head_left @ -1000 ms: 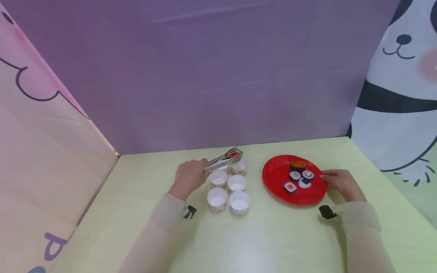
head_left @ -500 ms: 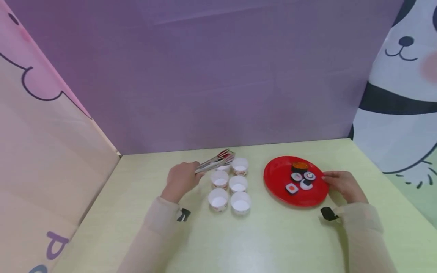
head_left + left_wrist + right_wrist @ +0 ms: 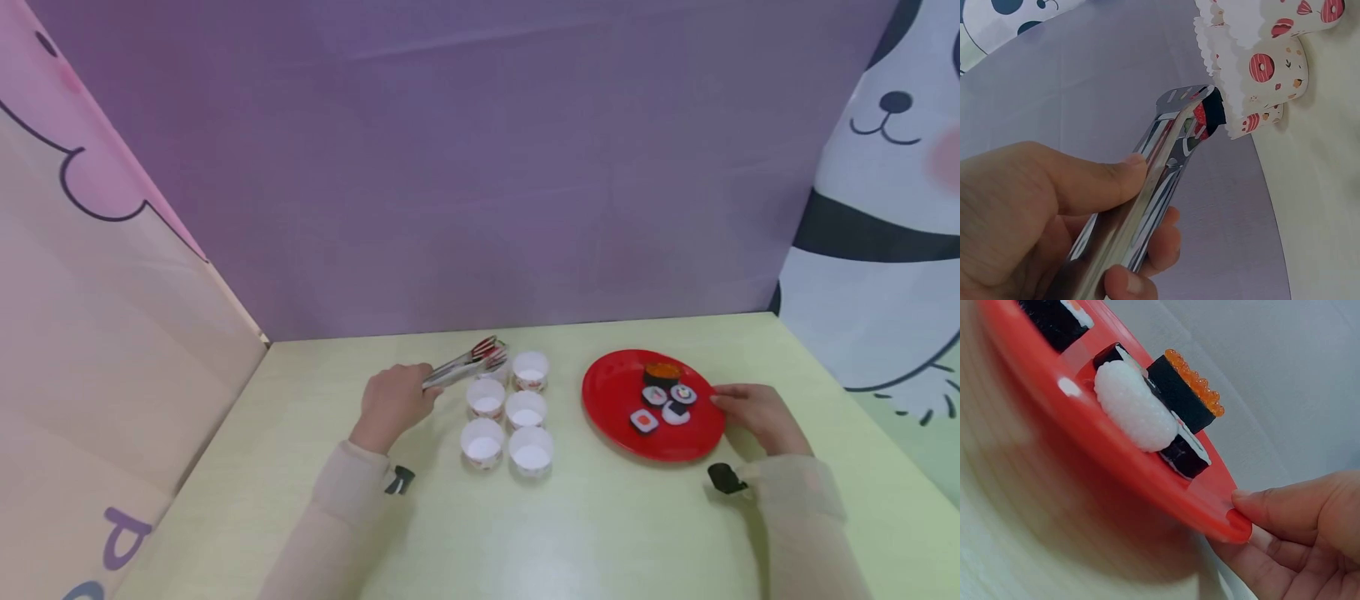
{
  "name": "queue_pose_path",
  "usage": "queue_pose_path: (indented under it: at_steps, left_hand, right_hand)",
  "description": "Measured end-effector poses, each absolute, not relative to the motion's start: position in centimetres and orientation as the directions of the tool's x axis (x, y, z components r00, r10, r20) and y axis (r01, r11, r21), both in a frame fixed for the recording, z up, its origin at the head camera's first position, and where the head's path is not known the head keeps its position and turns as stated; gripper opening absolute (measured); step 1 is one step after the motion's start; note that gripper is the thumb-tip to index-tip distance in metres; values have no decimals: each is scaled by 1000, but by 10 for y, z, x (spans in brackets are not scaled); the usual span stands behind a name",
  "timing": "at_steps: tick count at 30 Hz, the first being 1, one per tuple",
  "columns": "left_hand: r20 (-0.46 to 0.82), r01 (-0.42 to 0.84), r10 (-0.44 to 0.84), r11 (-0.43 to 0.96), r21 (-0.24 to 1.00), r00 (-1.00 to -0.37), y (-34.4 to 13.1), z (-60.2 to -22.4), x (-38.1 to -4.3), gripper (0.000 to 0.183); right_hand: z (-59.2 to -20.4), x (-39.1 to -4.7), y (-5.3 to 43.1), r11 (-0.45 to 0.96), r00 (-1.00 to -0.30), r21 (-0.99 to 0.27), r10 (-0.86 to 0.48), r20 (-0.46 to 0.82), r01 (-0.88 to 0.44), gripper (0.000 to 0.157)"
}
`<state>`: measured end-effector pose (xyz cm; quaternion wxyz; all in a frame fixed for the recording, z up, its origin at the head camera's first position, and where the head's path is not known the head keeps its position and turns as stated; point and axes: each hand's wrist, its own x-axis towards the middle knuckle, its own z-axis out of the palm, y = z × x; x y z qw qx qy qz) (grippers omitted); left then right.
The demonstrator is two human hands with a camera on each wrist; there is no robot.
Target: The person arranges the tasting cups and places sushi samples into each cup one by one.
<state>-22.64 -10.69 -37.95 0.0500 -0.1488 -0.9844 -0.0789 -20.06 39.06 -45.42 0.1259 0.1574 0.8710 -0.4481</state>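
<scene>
My left hand (image 3: pixel 393 408) grips metal tongs (image 3: pixel 453 369), thumb on one side and fingers curled on the other. Between the tong ends, in the left wrist view, is a small sushi-like piece (image 3: pixel 1213 112) with a black side and red and green on it. The tong ends are over the back left of several white paper cups (image 3: pixel 530 368), partly hiding it. My right hand (image 3: pixel 761 417) pinches the right rim of a red plate (image 3: pixel 611 417). On that plate lie several toy sushi pieces, among them an orange-topped roe one (image 3: pixel 663 374) and a white rice ball (image 3: pixel 1135 406).
The cups stand close together in two columns, left of the plate. A purple backdrop (image 3: pixel 487 167) rises behind the pale table (image 3: pixel 585 533). Printed panels with a panda (image 3: pixel 885 292) on the right and pink shapes on the left flank the table.
My left hand has moved left with the tongs, whose ends went from the back right cup to the back left one. The right hand still pinches the plate. The head view has shifted slightly.
</scene>
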Motion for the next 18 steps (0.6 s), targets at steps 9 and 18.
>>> queue_pose_path:
  at_steps: [9,18]
  left_hand:
    - [97,285,274,948,143,-957,-107,-385,-230,18]
    - [82,288,279,950,124,-957,-106,-387,-234,18]
  right_hand:
    - [-453,-198,389,528,-915,-750,173,-364,398,72]
    - [-451,-198,388,529,-918,-753,164,-361,391,70]
